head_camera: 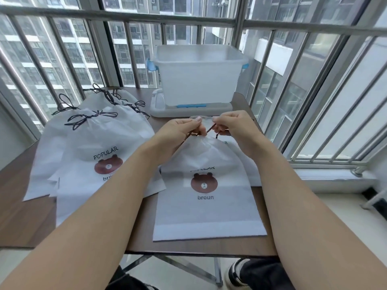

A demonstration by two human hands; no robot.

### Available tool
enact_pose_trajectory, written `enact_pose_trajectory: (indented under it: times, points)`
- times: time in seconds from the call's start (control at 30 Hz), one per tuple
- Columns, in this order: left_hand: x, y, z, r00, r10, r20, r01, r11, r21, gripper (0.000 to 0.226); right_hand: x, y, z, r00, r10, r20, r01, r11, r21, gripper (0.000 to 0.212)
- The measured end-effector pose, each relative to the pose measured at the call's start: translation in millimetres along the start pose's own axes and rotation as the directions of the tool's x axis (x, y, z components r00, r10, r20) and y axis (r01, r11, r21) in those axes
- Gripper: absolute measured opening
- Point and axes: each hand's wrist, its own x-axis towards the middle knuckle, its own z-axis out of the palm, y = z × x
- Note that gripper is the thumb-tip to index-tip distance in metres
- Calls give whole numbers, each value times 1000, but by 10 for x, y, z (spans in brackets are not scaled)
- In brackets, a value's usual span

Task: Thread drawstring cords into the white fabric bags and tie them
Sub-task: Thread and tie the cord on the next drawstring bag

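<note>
Nearest: white bag (209, 208) with bear print lies flat on the brown counter (25, 206), bottom edge at the near counter edge, mouth gathered at its far end. Left hand (178, 131) and right hand (231, 124) both at the mouth, fingers curled, each pinching the brown cord (210, 128) that runs between them. Another white bag partly under it on the right. To the left: pile of finished bags (94, 143), dark cords tied in bows. Further back: translucent plastic bin (199, 78) sitting on its lid (188, 110). Beyond: window bars (314, 28).
</note>
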Motion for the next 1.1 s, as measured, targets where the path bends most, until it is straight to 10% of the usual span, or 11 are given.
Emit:
enact_pose_trajectory:
  times: [0.3,0.73,1.1]
  points:
    - [11,13,-26,999,1,-49,-3,999,-40,28,-28,-30,144,965,86,248,-195,868,457,41]
    - [10,30,105,998,-4,-63,3,1000,-15,36,2,-34,171,998,49,51,-53,996,77,49]
    - [20,-61,53,998,-21,-62,28,994,110,34,-119,-14,174,994,-19,104,36,987,-159,8]
